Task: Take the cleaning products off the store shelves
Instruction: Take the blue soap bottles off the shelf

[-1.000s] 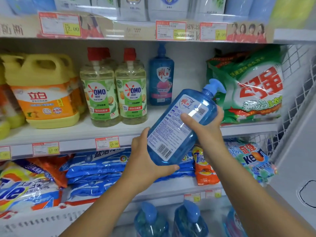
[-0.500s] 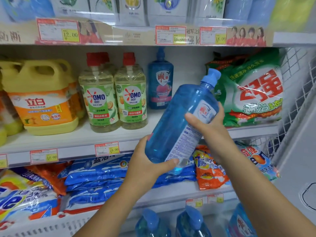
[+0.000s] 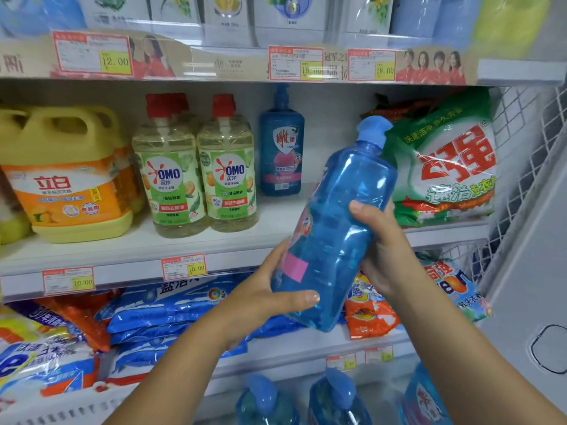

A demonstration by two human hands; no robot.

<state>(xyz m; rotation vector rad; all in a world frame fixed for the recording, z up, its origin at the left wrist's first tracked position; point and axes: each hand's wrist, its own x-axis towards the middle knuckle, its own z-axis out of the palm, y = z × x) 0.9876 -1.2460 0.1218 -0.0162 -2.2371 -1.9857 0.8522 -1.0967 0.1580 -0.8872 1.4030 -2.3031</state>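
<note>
I hold a blue pump bottle (image 3: 340,228) in both hands in front of the middle shelf (image 3: 129,253), tilted with its cap up and to the right. My left hand (image 3: 264,296) cups its base, thumb across the front. Round its middle, from the right, my right hand (image 3: 383,243) grips it. A pink label edge faces left. An identical blue bottle (image 3: 281,148) stands at the back of the shelf. Two OMO bottles (image 3: 196,179) with red caps and a yellow jug (image 3: 67,176) stand to the left.
A green and white detergent bag (image 3: 445,167) lies on the shelf's right end. Blue and orange detergent bags (image 3: 171,308) fill the shelf below. More blue pump bottles (image 3: 334,400) stand lowest. A white wire mesh panel (image 3: 521,154) closes the right side. Refill pouches (image 3: 291,13) hang above.
The bottle has been turned about its long axis: the white back label that faced me is gone from sight, and a pink front label edge shows. It also stands more upright.
</note>
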